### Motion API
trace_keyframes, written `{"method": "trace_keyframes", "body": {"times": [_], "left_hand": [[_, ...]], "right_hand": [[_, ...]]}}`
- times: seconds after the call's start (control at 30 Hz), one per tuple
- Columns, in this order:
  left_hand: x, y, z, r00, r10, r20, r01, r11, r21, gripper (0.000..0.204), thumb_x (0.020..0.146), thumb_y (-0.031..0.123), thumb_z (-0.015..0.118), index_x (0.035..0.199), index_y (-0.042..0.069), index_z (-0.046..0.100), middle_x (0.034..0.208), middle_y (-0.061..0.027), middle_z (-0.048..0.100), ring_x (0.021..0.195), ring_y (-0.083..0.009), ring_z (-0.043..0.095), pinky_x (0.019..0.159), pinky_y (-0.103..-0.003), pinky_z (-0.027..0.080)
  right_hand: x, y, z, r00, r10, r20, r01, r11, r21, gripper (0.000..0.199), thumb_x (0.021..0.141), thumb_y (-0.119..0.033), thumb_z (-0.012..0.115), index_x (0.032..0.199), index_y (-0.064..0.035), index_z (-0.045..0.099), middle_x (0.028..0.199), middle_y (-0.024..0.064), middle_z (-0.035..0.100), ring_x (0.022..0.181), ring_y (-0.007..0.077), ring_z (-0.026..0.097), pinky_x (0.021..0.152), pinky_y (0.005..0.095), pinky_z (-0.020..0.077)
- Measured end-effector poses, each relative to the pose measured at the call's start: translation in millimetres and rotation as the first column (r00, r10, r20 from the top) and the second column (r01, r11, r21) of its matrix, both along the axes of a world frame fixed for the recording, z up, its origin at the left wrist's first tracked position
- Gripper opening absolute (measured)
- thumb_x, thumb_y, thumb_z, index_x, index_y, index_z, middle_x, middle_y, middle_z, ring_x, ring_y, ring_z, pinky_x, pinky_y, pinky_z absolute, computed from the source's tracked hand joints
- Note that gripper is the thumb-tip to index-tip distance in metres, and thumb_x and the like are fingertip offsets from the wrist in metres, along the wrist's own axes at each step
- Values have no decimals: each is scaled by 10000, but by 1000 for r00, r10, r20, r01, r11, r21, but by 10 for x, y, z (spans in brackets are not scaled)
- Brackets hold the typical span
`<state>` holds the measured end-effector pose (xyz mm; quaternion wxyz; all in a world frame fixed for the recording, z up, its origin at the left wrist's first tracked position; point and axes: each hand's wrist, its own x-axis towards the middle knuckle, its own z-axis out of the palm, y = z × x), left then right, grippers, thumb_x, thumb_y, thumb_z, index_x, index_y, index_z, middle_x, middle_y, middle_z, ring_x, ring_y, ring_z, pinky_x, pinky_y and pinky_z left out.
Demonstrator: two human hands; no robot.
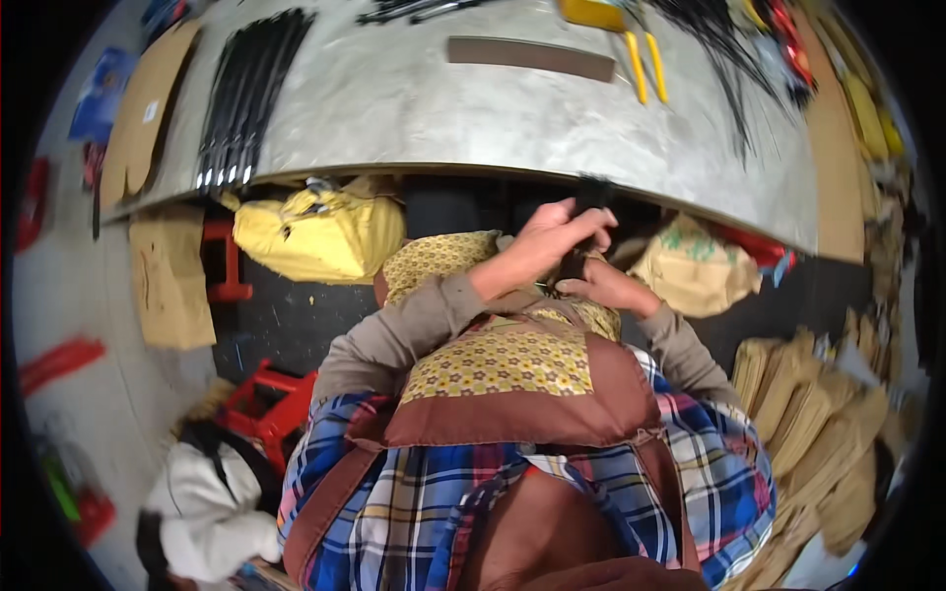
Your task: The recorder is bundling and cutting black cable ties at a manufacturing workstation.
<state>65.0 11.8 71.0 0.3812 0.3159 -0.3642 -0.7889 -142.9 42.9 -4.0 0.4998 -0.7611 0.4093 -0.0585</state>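
Note:
Over my lap, just below the table's front edge, my left hand [554, 236] is closed around a bundle of thin black strips [593, 185]. Its dark, bristly end sticks up past my fingers. My right hand [606, 286] is lower and to the right, fingers curled at the dark lower part of the same bundle. Motion blur and my fingers hide most of the bundle. More loose thin black strips [727, 84] lie at the table's right side. Several long black bundles with shiny ends [246, 108] lie side by side at its left.
On the grey tabletop [394, 108] are a flat brown bar [532, 59] and yellow-handled pliers [645, 67]. Underneath are a yellow bag [320, 231] and a tan paper sack [695, 266]. A red stool [266, 409] stands left, stacked brown paper bags [813, 424] right.

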Motion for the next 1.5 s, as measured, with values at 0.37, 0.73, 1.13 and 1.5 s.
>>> {"method": "trace_keyframes", "body": {"times": [0.37,0.73,1.13,1.5], "left_hand": [[-102,4,-143,996,-73,-46,72,997,-19,370,1047,316,527,960,-12,674,808,-107,696,745,-160,649,766,-270,523],[-100,67,-259,985,-157,-73,154,987,-53,319,1023,245,522,938,-12,691,773,-109,713,817,-175,642,810,-273,518],[396,-141,401,933,359,23,-316,846,-429,116,940,17,637,991,-58,709,882,-85,741,762,-130,650,731,-226,536],[526,-265,262,888,420,187,-244,775,-582,152,934,-32,622,1047,-75,713,968,-115,737,834,-147,681,749,-221,538]], "right_hand": [[49,-501,1081,670,-525,525,289,836,467,328,1031,-292,527,1041,13,648,916,110,646,734,168,579,714,293,496],[493,-577,1004,471,-691,549,476,723,501,245,999,-201,469,966,-10,619,763,101,600,664,178,567,629,274,490],[452,-582,885,547,-564,619,445,822,356,191,1010,-92,504,1103,30,617,833,137,664,703,196,623,702,300,567],[500,-576,1026,649,-476,593,386,878,282,221,1027,-82,511,1162,23,652,897,86,695,760,161,648,736,267,537]]}}
